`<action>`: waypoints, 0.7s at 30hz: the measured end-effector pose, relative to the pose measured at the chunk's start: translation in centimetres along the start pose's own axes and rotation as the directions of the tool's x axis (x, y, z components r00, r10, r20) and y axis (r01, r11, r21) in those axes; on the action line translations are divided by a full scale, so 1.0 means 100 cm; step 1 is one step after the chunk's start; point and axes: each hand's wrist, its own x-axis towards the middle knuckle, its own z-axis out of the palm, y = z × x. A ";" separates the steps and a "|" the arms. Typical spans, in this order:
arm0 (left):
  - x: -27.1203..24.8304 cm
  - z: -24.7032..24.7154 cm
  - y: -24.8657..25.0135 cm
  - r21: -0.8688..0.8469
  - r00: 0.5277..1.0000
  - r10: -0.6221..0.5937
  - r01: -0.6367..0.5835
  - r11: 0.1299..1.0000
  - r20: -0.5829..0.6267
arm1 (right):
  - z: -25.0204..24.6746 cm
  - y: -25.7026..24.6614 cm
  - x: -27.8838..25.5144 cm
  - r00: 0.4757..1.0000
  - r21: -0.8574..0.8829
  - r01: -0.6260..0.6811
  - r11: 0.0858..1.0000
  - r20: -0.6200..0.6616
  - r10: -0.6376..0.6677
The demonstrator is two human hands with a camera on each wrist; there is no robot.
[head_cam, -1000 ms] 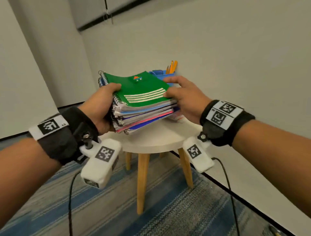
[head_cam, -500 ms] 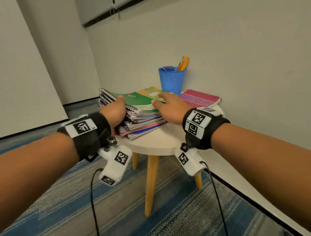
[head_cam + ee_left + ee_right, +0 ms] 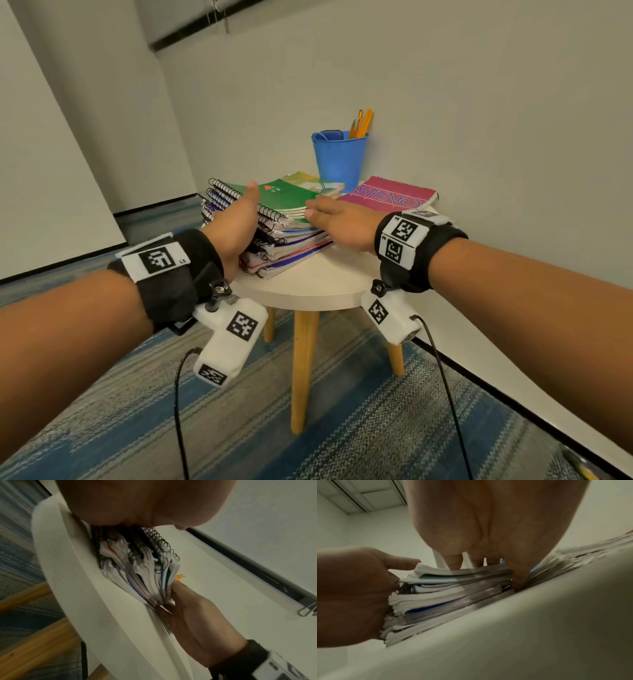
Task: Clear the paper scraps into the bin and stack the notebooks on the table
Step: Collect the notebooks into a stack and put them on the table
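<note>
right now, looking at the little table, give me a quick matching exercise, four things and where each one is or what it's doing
Things:
1. green notebook
2. steno pad
3. blue cup
4. left hand

Places or states:
a. holds orange pencils
b. lies flat, to the right of the stack
c. top of the stack
d. against the stack's spiral edge

Pairs: 1-c, 2-b, 3-a, 4-d

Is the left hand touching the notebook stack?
Touching. Right wrist view shows the left hand against the spiral side of the notebook stack, thumb on top.
</note>
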 end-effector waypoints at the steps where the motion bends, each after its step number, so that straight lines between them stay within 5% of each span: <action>1: -0.006 0.001 0.003 0.011 0.999 -0.018 0.019 1.000 -0.045 | -0.001 0.001 0.000 1.000 0.013 -0.002 1.000 0.005 0.002; 5: -0.035 0.011 0.023 0.336 0.924 0.249 -0.145 0.931 -0.291 | -0.010 0.005 -0.007 0.998 0.079 -0.007 0.997 -0.063 0.012; 7: -0.060 0.028 0.037 0.455 0.861 0.437 -0.289 0.842 -0.262 | -0.020 0.012 -0.015 0.991 0.095 0.020 0.995 -0.130 -0.007; 10: -0.091 0.064 0.047 0.568 0.692 0.709 -0.531 0.629 -0.138 | -0.037 0.029 -0.035 0.972 0.133 0.076 0.988 -0.233 -0.043; 13: -0.117 0.116 0.041 0.590 0.539 0.842 -0.691 0.417 0.035 | -0.050 0.057 -0.076 0.922 0.163 0.100 0.982 -0.385 -0.030; 17: -0.137 0.192 0.003 0.475 0.480 0.832 -0.822 0.315 0.279 | -0.049 0.129 -0.148 0.811 0.217 -0.039 0.975 -0.564 0.157; 21: -0.134 0.277 -0.064 0.353 0.488 0.580 -0.873 0.337 0.652 | -0.005 0.235 -0.226 0.737 0.227 -0.327 0.918 -0.547 0.397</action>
